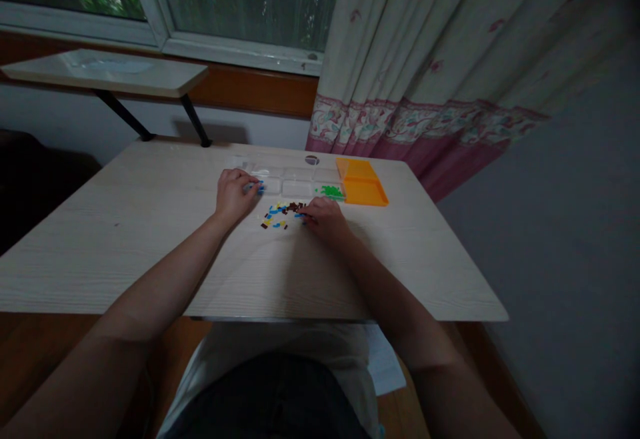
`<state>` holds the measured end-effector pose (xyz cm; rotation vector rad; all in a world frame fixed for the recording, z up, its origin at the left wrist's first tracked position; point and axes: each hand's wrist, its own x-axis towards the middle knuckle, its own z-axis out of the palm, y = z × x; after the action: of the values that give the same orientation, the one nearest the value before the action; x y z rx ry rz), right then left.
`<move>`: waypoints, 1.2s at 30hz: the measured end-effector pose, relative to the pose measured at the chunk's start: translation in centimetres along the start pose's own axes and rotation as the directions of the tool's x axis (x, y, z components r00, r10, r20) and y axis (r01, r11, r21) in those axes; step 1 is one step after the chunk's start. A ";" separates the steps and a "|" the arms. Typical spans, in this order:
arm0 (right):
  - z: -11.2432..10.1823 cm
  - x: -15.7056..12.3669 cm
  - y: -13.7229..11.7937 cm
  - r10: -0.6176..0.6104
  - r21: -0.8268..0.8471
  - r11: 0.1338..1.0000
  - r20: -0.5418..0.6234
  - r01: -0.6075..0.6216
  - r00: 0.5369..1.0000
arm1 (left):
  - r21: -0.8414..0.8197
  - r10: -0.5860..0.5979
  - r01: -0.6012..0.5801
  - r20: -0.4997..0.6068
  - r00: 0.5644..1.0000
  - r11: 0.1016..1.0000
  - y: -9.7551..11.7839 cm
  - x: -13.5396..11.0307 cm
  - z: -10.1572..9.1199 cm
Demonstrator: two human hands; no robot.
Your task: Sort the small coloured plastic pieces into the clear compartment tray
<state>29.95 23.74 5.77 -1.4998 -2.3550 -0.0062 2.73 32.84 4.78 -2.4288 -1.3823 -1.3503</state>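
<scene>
Small blue, brown and yellow pieces [274, 211] lie in a loose pile on the table, in front of a clear compartment tray [296, 189]. At the tray's left end, my left hand [235, 192] has its thumb and fingers drawn together, with small blue pieces [261, 189] at the fingertips. Some of these may rest in the compartment. My right hand [326, 218] reaches the right side of the pile, its fingers closed in a pinch at a blue piece [299, 215]. Green pieces [331, 191] fill part of the tray's right front compartment.
An open orange box [367, 192] stands against the tray's right end. A raised shelf [135, 76] on black legs rises at the table's back left. Behind the table [150, 226] hang a floral curtain [370, 119] and a window. The table's front edge is close to my body.
</scene>
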 end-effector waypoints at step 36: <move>-0.1 0.1 -0.6 0.032 0.019 0.999 0.000 -0.032 0.999 | 0.085 -0.144 0.136 0.104 0.984 0.987 0.6 -0.2 -0.1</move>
<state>29.38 23.55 6.00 -1.5282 -2.3240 0.0237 3.00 32.28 4.92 -2.4297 -1.6274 -1.1791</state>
